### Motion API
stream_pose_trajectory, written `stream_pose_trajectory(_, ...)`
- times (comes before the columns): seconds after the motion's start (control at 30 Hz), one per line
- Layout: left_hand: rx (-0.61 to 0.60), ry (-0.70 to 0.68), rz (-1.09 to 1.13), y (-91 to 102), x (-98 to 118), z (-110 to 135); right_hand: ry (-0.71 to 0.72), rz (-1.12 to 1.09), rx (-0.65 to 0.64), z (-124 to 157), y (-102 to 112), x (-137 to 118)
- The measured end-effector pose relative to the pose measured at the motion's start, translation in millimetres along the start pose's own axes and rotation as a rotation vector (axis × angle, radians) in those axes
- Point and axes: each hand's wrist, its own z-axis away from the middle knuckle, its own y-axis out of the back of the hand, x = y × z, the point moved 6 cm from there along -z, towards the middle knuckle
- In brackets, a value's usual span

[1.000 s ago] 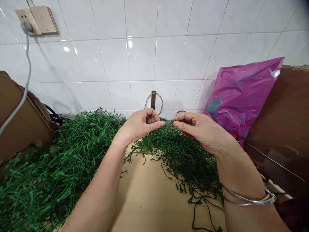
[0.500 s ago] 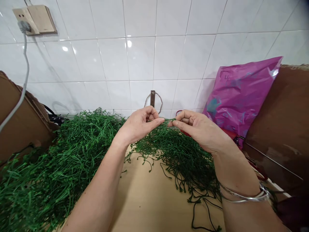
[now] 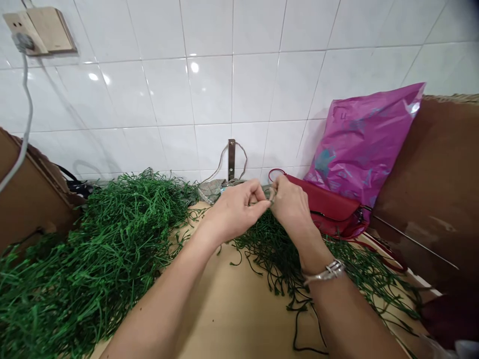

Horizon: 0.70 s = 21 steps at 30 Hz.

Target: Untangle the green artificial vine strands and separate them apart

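My left hand [image 3: 239, 208] is closed in a pinch, thumb against fingertips, over the middle of the table. Right beside it, my right hand [image 3: 291, 200] is closed too, turned so that its back faces me. The fingertips of both hands meet around a thin green cord, mostly hidden by the fingers. Below them lies a heap of dark green knotted cords [image 3: 271, 239], with some strands trailing towards me. A larger pile of brighter green cords [image 3: 127, 214] spreads out to the left of my left forearm.
A red handbag [image 3: 329, 204] and a pink plastic bag [image 3: 362, 134] stand at the back right, by a brown cardboard box [image 3: 434, 189]. Another carton [image 3: 33, 194] is at the left, near a plugged-in grey cable [image 3: 28, 104]. The tiled wall closes off the back.
My right hand has rotated inward and come closer to my left, so the cord stretched between them is now mostly hidden. The red handbag has come into clearer view.
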Motion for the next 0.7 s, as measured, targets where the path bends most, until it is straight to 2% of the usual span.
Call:
stream_pose_trajectory(0.1,0.009,-0.021,0.085,11.8,6,5,-0.055,-0.017,-0.054,-9,-2,28)
stream_pose_trajectory(0.17,0.038,0.002,0.132,20.4,-1,4,0.011,-0.063,-0.146,-12,-2,36)
stream_pose_trajectory(0.27,0.037,0.033,0.262,26.0,-16,-4,0.116,-0.101,-0.275,-9,1,36)
stream_pose_trajectory(0.33,0.022,0.052,0.351,26.6,-24,-8,0.115,-0.068,-0.211,-7,15,33)
stream_pose_trajectory(0.4,0.01,0.07,0.41,26.9,-27,-9,0.092,-0.083,-0.046,-4,38,27)
stream_pose_trajectory(0.47,0.012,0.076,0.439,28.1,-27,-9,0.087,-0.21,0.103,2,62,19)
stream_pose_trajectory(0.53,0.022,0.076,0.452,29.4,-26,-8,0.116,-0.398,0.151,10,77,9)
stream_pose_trajectory(0.6,0.029,0.076,0.459,29.9,-25,-7,0.185,-0.569,0.106,16,81,-2)
stream_pose_trajectory(0.7,0.03,0.07,0.474,29.3,-24,-7,0.27,-0.792,-0.125,21,65,-17)
